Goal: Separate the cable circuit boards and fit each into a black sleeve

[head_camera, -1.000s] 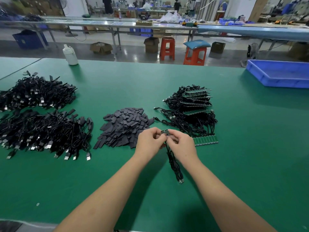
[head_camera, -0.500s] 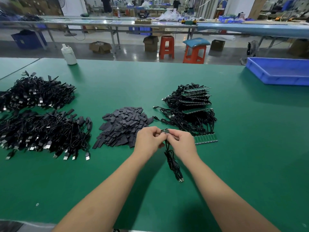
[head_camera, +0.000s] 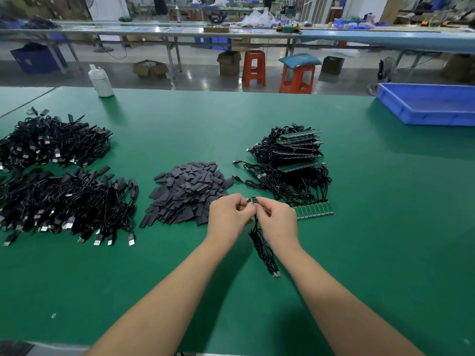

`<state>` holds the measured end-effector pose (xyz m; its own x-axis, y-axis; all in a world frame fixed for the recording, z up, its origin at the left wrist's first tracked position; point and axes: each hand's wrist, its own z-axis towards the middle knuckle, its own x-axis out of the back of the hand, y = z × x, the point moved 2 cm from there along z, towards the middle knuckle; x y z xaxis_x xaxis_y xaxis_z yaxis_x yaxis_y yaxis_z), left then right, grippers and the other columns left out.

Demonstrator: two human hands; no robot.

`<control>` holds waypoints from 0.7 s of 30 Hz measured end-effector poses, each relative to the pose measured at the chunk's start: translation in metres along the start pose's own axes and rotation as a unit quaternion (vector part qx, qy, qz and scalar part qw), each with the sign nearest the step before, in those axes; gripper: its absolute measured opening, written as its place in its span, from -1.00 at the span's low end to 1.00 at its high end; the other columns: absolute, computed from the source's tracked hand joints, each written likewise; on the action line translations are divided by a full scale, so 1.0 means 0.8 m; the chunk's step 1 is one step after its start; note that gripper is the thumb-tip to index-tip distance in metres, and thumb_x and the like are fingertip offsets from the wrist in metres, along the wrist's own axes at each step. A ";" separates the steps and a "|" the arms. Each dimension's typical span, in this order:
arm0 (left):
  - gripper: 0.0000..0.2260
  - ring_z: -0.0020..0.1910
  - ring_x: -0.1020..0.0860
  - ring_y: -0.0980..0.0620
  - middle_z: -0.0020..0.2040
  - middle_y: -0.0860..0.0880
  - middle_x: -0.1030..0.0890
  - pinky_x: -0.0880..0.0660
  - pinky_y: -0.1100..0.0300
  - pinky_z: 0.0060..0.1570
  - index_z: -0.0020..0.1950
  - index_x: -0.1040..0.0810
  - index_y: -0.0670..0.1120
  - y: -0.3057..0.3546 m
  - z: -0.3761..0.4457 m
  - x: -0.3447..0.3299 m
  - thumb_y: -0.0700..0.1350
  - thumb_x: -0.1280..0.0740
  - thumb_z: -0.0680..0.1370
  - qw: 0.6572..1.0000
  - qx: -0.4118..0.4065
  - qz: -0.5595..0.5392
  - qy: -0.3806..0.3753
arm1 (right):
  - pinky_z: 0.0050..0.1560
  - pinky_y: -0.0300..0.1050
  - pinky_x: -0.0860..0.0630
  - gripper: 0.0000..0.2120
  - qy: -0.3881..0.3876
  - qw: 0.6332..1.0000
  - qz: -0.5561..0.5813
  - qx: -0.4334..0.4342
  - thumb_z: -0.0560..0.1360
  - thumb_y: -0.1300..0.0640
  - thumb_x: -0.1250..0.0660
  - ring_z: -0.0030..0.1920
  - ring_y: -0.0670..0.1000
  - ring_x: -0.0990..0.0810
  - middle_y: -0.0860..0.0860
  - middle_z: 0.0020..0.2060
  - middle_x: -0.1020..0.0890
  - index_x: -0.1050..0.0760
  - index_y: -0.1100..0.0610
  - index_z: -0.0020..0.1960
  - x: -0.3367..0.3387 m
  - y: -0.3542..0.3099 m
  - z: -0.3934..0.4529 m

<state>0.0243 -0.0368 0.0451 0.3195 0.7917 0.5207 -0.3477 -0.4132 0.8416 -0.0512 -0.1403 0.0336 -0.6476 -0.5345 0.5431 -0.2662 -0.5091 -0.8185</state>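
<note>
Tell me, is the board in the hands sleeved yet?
Not yet, it seems: the board shows bare between the left hand and right hand. No sleeve is visible on it.

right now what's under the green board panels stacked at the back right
The green board panels lie on a tangle of black cables soldered to them. Whatever lies beneath that tangle, table aside, is covered.
</note>
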 end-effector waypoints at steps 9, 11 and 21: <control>-0.83 -0.30 -0.68 0.08 -0.32 -0.09 -0.67 -0.64 0.05 -0.18 -0.25 -0.60 -0.10 -0.034 0.010 0.018 -0.12 -0.35 0.53 0.989 0.060 -0.133 0.017 | -0.04 -0.09 -0.66 -0.76 0.031 0.973 0.185 -0.134 0.63 0.27 -0.23 -0.19 -0.11 -0.64 -0.02 -0.13 -0.67 -0.53 0.19 0.26 0.046 0.030 0.047; -0.82 -0.24 -0.69 0.04 -0.29 -0.07 -0.69 -0.60 0.21 -0.26 -0.25 -0.61 -0.11 -0.039 0.009 0.023 -0.14 -0.35 0.55 0.979 0.078 -0.190 0.020 | -0.15 -0.18 -0.65 -0.78 0.051 0.950 0.255 -0.172 0.63 0.29 -0.22 -0.21 -0.10 -0.63 0.04 -0.11 -0.66 -0.52 0.23 0.25 0.057 0.034 0.056; -0.89 -0.11 -0.70 -0.10 -0.21 -0.13 -0.67 -0.64 0.14 -0.13 -0.11 -0.59 -0.21 -0.010 -0.013 0.001 -0.28 -0.31 0.60 0.932 0.048 -0.335 -0.132 | -0.06 -0.09 -0.67 -0.94 -0.057 0.866 0.471 -0.157 0.59 0.33 -0.30 -0.07 0.07 -0.71 0.14 -0.14 -0.69 -0.53 0.29 0.04 0.041 -0.034 0.044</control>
<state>0.0178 -0.0284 0.0374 0.6459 0.7539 -0.1202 0.0841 0.0862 0.9927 -0.0399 -0.1678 0.0801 -0.6130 -0.6858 -0.3923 0.1488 0.3875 -0.9098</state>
